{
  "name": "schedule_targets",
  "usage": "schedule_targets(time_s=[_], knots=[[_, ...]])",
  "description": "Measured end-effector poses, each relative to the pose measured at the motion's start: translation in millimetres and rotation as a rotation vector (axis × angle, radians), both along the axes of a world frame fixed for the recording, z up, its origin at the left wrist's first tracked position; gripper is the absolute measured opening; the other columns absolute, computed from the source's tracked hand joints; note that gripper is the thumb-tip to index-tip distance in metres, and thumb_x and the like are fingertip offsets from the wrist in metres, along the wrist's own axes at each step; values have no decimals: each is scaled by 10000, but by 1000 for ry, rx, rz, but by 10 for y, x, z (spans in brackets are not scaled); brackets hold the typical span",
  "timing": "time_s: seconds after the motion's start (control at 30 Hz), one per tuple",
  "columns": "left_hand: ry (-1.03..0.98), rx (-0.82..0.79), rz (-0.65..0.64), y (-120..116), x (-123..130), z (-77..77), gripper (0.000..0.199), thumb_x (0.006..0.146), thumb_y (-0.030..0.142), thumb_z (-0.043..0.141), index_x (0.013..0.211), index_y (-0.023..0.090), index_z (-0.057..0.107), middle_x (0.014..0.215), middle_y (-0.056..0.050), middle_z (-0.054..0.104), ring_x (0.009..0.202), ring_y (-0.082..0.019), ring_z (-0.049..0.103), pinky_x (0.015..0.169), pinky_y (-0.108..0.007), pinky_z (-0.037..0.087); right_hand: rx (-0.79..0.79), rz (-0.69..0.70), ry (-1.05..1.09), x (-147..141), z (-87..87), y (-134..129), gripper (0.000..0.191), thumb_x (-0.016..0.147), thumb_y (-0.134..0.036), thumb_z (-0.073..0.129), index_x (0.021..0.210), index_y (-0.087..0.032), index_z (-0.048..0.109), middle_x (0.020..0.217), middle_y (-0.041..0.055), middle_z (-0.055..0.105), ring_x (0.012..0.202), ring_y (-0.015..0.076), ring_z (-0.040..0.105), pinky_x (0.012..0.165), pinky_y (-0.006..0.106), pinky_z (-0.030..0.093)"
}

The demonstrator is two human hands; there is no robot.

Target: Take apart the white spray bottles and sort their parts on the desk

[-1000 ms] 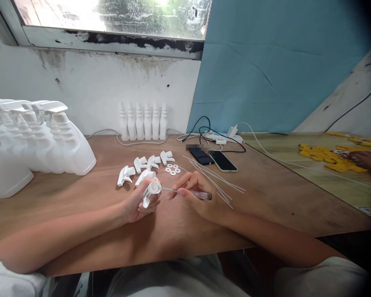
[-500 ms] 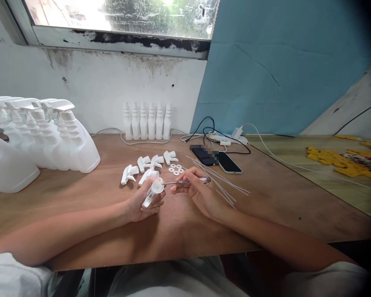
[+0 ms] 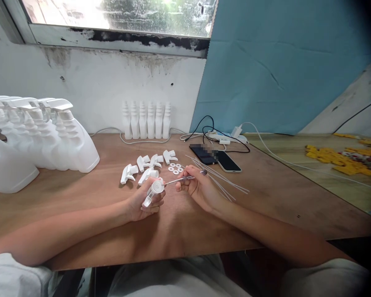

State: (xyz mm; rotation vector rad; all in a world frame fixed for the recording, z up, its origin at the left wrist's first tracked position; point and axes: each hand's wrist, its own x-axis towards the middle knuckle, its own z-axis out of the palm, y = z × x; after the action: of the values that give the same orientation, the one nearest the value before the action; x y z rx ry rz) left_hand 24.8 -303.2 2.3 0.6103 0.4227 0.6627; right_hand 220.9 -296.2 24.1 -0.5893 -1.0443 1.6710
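My left hand (image 3: 145,202) is closed around a white spray nozzle (image 3: 157,187), its round open end turned up toward me. A thin screwdriver (image 3: 185,178) with a clear handle is pinched in my right hand (image 3: 195,181), and its tip reaches the rim of the nozzle's round end. Beyond my left hand lie several white spray heads (image 3: 129,173). Small white washers (image 3: 175,172) sit just behind the screwdriver. Thin white tubes (image 3: 225,178) lie on the table behind and to the right of my right hand.
Large white bottles (image 3: 77,144) stand at the left, and small white bottles (image 3: 142,121) line the wall. Two phones (image 3: 229,161) lie behind the tubes, near cables and a power strip (image 3: 231,137). Yellow pieces (image 3: 334,159) are spread on the surface at the right.
The screwdriver is tilted more, its handle end raised and shifted slightly left. The fingers of my right hand have moved on the handle. My left hand holds the nozzle almost unchanged.
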Motion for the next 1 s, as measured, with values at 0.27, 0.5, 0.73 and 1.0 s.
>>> schedule_targets(time_s=[0.27, 0.5, 0.73, 1.0], knots=[[21, 3, -7, 12, -2, -21, 237, 850, 355, 485, 707, 166, 483, 420, 55, 393, 309, -40, 188, 245, -111, 116, -45, 39, 7, 6, -69, 34, 189, 830, -336, 627, 767, -163, 584, 757, 1, 648, 646, 134, 641, 654, 277, 520], [41, 2, -1, 13, 5, -26, 294, 854, 384, 488, 670, 155, 478, 419, 51, 392, 299, -33, 200, 251, -121, 100, -31, 79, 14, -22, -6, -31, 178, 852, -318, 602, 772, -159, 590, 785, 10, 651, 680, 135, 650, 688, 279, 533], [44, -6, -2, 3, 9, -16, 272, 851, 390, 492, 713, 156, 504, 420, 50, 400, 306, -38, 192, 246, -119, 109, -248, 147, 109, -41, 27, -14, 142, 837, -275, 615, 781, -144, 616, 738, 0, 654, 644, 110, 649, 643, 216, 550], [20, 3, -12, 12, 10, -30, 191, 876, 349, 455, 786, 186, 502, 435, 56, 401, 313, -43, 152, 250, -117, 95, -340, -8, 170, 175, 58, 395, 129, 827, -234, 592, 733, -154, 554, 718, 8, 635, 611, 83, 620, 626, 192, 565]])
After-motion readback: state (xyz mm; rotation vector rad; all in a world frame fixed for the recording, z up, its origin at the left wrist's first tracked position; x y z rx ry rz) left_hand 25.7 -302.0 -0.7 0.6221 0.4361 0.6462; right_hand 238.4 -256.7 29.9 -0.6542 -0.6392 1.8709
